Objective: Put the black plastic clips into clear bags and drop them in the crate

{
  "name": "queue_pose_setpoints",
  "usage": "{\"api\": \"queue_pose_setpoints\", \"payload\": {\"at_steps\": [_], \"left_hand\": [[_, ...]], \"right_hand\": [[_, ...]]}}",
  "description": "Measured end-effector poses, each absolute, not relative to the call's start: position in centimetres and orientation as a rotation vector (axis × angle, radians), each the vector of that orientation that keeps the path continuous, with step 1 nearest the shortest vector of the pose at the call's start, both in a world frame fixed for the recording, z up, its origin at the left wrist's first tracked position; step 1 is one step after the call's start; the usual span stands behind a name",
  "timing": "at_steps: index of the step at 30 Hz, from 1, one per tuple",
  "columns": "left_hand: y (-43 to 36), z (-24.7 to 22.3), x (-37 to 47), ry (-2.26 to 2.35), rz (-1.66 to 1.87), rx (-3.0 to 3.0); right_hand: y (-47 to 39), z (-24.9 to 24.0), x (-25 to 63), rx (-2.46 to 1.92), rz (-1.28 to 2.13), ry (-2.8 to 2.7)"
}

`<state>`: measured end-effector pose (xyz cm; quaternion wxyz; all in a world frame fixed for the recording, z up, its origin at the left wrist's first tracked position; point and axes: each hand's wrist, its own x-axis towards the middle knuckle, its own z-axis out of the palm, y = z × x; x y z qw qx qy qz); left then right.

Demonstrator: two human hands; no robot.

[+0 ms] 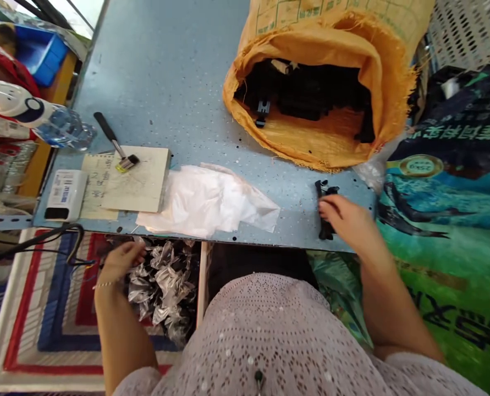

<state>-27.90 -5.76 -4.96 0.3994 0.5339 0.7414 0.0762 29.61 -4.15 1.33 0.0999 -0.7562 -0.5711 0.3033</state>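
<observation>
My right hand (pixel 347 220) is at the front edge of the blue table, its fingers closed on a black plastic part (pixel 325 228). That part's exact kind does not show. My left hand (pixel 123 261) hangs over a crate in front of the table, slightly blurred, with fingers loosely bent and nothing visible held. Just beside it lie several dark items in clear plastic bags (pixel 166 286). Between my hands, a stack of thin clear plastic bags (pixel 207 201) lies flat on the table. An orange woven sack (pixel 331 148) opens toward me, with black plastic parts (pixel 306 93) inside.
On the table's left are a brush (pixel 113 137) on a paper pad (pixel 141 181), a white box-shaped item (pixel 66 195) and a water bottle (pixel 63 124). Striped crates (pixel 22 335) stand below left, with a black cable (pixel 34 242) above. A printed green-blue sack (pixel 446 231) stands right.
</observation>
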Motion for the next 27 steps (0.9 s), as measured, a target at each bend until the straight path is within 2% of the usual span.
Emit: {"api": "queue_pose_setpoints", "payload": {"at_steps": [2,4,7,10,14,17,20,23,27], "left_hand": [[-7.1,-3.0,-23.8,1.673,0.235,1.303],[-6.8,-1.3,-18.2,1.582,0.409,1.404],[-3.2,-1.0,-10.0,1.797,0.719,1.753],[0.8,-2.8,-6.3,1.952,0.606,1.868],[2.7,-4.9,-8.1,1.862,0.737,1.541],[2.5,-5.6,-9.9,1.680,0.954,1.216],[2.1,-5.7,-10.3,1.594,1.067,1.169],[1.8,-5.2,-11.0,1.664,0.998,1.503],[1.7,-4.3,-13.3,1.835,0.808,1.878]], "right_hand": [[-4.6,1.5,32.4,-2.639,0.629,-1.834],[-5.1,0.6,33.8,-2.810,0.575,-1.909],[-6.0,-1.2,35.1,-2.697,0.615,-1.935],[-6.8,-2.4,36.3,-2.574,0.700,-1.888],[-6.0,-2.2,33.7,-2.149,1.039,-1.477],[-3.0,-1.8,26.1,-1.551,1.591,-1.067],[1.2,-2.2,16.2,-1.068,2.013,-0.838],[4.3,-3.2,9.5,-0.955,2.133,-0.800],[4.3,-3.8,9.6,-1.022,2.048,-0.901]]}}
